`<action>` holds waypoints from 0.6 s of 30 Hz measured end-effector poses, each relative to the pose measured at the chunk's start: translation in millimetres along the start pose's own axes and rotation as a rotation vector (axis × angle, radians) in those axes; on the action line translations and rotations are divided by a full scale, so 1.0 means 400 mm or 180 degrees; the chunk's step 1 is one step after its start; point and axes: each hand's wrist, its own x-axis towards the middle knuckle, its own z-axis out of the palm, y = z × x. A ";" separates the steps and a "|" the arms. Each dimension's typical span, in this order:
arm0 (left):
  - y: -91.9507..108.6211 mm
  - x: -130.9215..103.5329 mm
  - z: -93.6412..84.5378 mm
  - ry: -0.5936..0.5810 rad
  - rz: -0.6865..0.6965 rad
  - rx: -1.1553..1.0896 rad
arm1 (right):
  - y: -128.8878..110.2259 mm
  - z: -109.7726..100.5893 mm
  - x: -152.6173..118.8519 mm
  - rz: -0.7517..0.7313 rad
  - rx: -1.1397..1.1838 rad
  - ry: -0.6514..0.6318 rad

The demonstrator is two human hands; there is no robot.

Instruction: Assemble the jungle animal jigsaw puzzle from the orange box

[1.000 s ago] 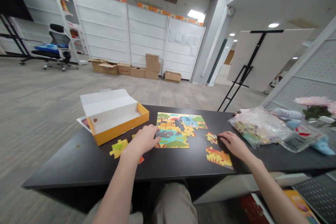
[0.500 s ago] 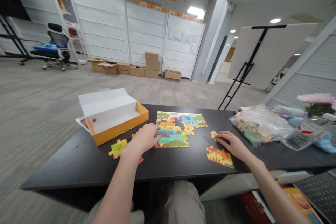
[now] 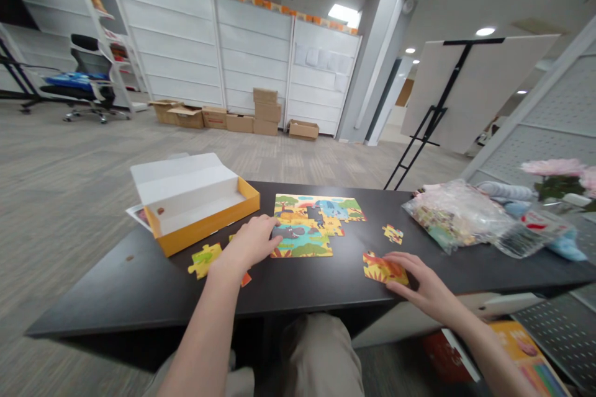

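Since the last frame, the right hand [image 3: 421, 279] has let go of the small piece [image 3: 393, 234] and come down to the orange part [image 3: 379, 268]. That small piece has slid a bit to the right, away from the joined puzzle [image 3: 302, 245]. Biggest of all is the black table [image 3: 139, 298], and all the puzzle bits lie on it. Next comes the yellow box [image 3: 205, 221], open on the left with its white lid up. On the right is a clear plastic bag [image 3: 460, 211] with colorful things in it. The joined puzzle lies flat in the middle, with 1 dark hole near its top. The left hand [image 3: 254, 240] is palm down at its left edge, but I cannot tell if it grips anything. The right hand pinches the orange part, with its thumb at the near edge and its fingers at the far edge. The yellow-green piece [image 3: 203, 260] sits in front of the box. Smallest is the small piece, lying by itself between the orange part and the bag.
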 end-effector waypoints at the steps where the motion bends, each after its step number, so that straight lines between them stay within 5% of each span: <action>1: 0.002 0.000 0.000 -0.0009 0.0005 -0.0002 | -0.008 0.007 0.001 -0.0005 0.0010 -0.0007; 18: 0.006 0.011 0.000 0.0182 0.0101 -0.0049 | -0.017 0.047 0.132 -0.0326 0.0242 -0.0066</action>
